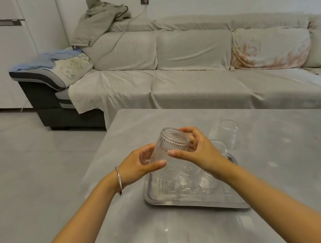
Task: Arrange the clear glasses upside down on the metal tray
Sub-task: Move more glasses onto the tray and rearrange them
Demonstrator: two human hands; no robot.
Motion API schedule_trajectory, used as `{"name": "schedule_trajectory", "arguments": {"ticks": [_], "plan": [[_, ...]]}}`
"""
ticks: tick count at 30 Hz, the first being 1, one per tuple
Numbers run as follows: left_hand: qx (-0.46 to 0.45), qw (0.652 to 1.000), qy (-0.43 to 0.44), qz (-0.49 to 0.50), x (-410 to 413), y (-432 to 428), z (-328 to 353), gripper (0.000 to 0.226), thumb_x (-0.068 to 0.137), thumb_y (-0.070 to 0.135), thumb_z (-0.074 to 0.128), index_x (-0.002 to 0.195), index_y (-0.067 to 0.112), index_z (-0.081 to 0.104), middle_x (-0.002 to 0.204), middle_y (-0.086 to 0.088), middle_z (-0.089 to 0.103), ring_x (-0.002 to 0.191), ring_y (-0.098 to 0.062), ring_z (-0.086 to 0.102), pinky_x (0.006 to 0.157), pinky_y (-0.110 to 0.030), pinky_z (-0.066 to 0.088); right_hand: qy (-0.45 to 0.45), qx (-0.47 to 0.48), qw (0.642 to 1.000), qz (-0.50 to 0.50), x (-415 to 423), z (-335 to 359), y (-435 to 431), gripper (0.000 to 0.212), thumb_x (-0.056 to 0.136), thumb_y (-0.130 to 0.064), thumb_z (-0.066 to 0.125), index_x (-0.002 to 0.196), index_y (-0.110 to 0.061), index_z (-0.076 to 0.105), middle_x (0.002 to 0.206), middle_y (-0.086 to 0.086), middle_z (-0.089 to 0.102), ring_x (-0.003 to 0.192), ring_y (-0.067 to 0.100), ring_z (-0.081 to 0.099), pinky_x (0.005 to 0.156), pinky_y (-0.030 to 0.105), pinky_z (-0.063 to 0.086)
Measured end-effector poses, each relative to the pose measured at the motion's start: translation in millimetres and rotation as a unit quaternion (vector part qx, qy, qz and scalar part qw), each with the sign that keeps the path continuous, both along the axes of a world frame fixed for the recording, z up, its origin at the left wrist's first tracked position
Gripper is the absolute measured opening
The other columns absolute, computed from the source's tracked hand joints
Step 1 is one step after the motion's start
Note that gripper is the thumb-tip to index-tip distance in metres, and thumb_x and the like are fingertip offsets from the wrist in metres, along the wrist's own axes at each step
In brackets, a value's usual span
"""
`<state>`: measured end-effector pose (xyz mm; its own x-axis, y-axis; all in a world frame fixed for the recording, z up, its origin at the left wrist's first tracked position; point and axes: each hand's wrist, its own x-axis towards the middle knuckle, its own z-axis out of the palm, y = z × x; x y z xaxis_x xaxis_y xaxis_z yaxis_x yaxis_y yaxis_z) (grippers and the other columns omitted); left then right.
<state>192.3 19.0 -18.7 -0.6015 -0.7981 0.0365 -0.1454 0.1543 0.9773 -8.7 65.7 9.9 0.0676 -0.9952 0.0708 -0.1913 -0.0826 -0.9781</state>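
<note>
A person sits at a grey table point(280, 147) and looks down at both bare hands, which together hold one ribbed clear glass point(168, 146) in the air above a metal tray point(185, 201). The glass is tipped with its thick base up and pointing away, and its mouth down and toward the person, so it appears to be mid-turn into the upside-down position the task asks for.

The left hand point(140, 164) cups the lower part of the glass, thumb in front and fingers behind. The right hand point(197, 149) grasps the upper part near the base, thumb on the near side and fingers curled over the top. Both hands are closed on this glass. A thin bracelet point(119, 180) circles the left wrist.

On the tray, beneath the hands, about three patterned glasses point(190, 176) stand close together toward the far side; they look inverted, though glare makes this hard to confirm. The near strip of the tray is bare, which seems the likeliest landing spot.

Just beyond the tray's far right corner, two smooth clear glasses point(228, 133) wait on the table. One stands right beside the tray rim, partly hidden by the right hand.

The table's left edge lies near the tray, with floor beyond. A covered sofa point(189, 67) sits behind.
</note>
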Motion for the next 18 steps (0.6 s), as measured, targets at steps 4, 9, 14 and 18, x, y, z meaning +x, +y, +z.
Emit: {"name": "schedule_trajectory", "arguments": {"ticks": [4, 9, 14, 18], "plan": [[-0.012, 0.999, 0.008, 0.037, 1, 0, -16, 0.057, 0.064, 0.045, 0.075, 0.117, 0.040, 0.055, 0.116, 0.018, 0.065, 0.110, -0.001, 0.059, 0.086, -0.016, 0.050, -0.012, 0.014, 1.000, -0.015, 7, -18, -3, 0.073, 0.050, -0.049, 0.082, 0.113, -0.027, 0.053, 0.117, -0.008, 0.068, 0.109, 0.008, 0.064, 0.096, 0.034, 0.052], [-0.074, 0.991, -0.062, 0.090, 4, -3, -38, 0.066, 0.058, 0.049, 0.077, 0.118, 0.036, 0.054, 0.119, 0.012, 0.062, 0.112, -0.005, 0.057, 0.097, -0.021, 0.043, 0.071, -0.005, 0.997, -0.031, 8, -38, -6, 0.067, 0.063, -0.043, 0.083, 0.123, -0.032, 0.055, 0.124, -0.012, 0.060, 0.110, 0.007, 0.060, 0.079, 0.020, 0.054], [-0.057, 0.988, -0.088, 0.112, 2, -3, -69, 0.068, 0.057, 0.039, 0.083, 0.118, 0.028, 0.055, 0.116, 0.004, 0.064, 0.107, -0.012, 0.059, 0.092, -0.025, 0.049, 0.104, -0.013, 0.994, -0.016, 13, -62, -8, 0.066, 0.065, -0.031, 0.085, 0.123, -0.032, 0.052, 0.126, -0.009, 0.056, 0.111, 0.009, 0.057, 0.081, 0.018, 0.054], [-0.013, 0.992, -0.070, 0.106, 1, -5, -85, 0.063, 0.056, 0.039, 0.083, 0.111, 0.039, 0.054, 0.113, 0.008, 0.063, 0.100, -0.005, 0.061, 0.073, -0.012, 0.051, 0.093, -0.004, 0.996, -0.011, 12, -75, -9, 0.068, 0.066, -0.027, 0.085, 0.125, -0.029, 0.052, 0.128, -0.009, 0.056, 0.113, 0.009, 0.057, 0.086, 0.022, 0.054]]}}
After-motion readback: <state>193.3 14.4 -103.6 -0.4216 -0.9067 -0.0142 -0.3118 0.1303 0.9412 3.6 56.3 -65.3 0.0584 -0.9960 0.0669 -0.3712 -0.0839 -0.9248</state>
